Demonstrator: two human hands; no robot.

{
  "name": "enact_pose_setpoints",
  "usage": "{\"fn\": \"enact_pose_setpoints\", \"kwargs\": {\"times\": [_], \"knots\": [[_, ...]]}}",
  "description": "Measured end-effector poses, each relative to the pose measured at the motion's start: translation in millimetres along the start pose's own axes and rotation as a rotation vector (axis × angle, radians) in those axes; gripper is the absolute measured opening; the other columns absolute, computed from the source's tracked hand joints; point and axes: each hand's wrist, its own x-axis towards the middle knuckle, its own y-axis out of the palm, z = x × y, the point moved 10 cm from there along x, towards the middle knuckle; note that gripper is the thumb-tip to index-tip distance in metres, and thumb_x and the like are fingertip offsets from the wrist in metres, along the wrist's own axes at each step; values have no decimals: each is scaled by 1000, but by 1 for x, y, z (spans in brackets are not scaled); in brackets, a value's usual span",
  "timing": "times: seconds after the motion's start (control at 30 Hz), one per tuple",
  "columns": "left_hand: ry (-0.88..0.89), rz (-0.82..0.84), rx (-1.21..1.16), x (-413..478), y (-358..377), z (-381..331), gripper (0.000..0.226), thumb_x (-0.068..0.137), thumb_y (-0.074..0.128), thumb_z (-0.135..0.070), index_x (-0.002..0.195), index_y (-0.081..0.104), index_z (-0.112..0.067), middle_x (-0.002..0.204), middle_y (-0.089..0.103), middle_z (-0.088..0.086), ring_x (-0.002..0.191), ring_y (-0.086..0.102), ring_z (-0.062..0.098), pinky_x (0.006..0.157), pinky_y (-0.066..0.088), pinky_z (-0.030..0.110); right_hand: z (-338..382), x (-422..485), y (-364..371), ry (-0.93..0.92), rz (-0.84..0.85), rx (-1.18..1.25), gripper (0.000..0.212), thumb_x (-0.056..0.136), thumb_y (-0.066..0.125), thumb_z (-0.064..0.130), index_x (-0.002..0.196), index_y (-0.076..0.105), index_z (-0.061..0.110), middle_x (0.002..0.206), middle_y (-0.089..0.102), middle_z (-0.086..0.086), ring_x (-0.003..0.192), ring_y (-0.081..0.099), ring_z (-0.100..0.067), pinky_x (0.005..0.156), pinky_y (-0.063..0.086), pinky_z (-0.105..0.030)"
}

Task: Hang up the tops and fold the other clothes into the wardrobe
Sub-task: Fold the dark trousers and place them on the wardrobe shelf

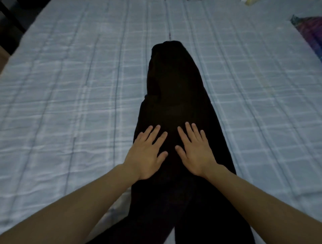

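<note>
Bed (69,87) covered by a pale blue checked quilt, lightly creased, filling most of the view. At the far right edge lies a purple-and-teal patterned item (311,33). A small pale yellow object (250,2), cut off by the frame, sits at the far edge, and a dark shape (8,17) stands beyond the far left corner.

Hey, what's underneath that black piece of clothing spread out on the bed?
The black garment lies on a light blue checked bedcover, which shows on both sides and beyond its far end. Whether anything else sits beneath it cannot be seen, because the dark cloth covers that patch.
</note>
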Motion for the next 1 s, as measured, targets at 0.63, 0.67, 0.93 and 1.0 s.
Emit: {"fn": "enact_pose_setpoints", "kwargs": {"times": [0.63, 0.67, 0.93, 1.0], "knots": [[-288, 519, -181, -248, 45, 19, 25, 82, 71, -32, 103, 58, -26, 99, 64, -4, 90, 61, 11, 76, 49, 24, 139, -157, 13, -456, 130, 44, 35, 91, 64, 36, 124, 58, 26, 113, 55, 3, 106, 52, -16, 99, 38, -35], [-288, 539, -126, -251, 39, 16, 25, 83, 70, -31, 106, 60, -25, 102, 64, -4, 92, 61, 13, 76, 47, 24, 134, -162, 7, -464, 139, 46, 29, 91, 64, 33, 120, 60, 27, 111, 55, 4, 103, 53, -15, 97, 40, -34], [-97, 497, -233, -256, -16, -121, 9, 97, 59, -33, 102, 58, -27, 87, 61, -12, 77, 59, 0, 66, 44, 14, 34, -215, -58, -322, 41, 204, 25, 86, 62, 3, 106, 63, 17, 108, 52, 1, 95, 57, -19, 84, 50, -36], [-22, 415, -340, -253, -14, -179, 17, 96, 60, -34, 104, 57, -19, 85, 62, -7, 75, 61, 6, 66, 48, 18, 5, -230, -67, -244, 15, 194, 32, 83, 57, -6, 108, 63, 13, 112, 54, -3, 99, 58, -23, 86, 50, -39]]}}
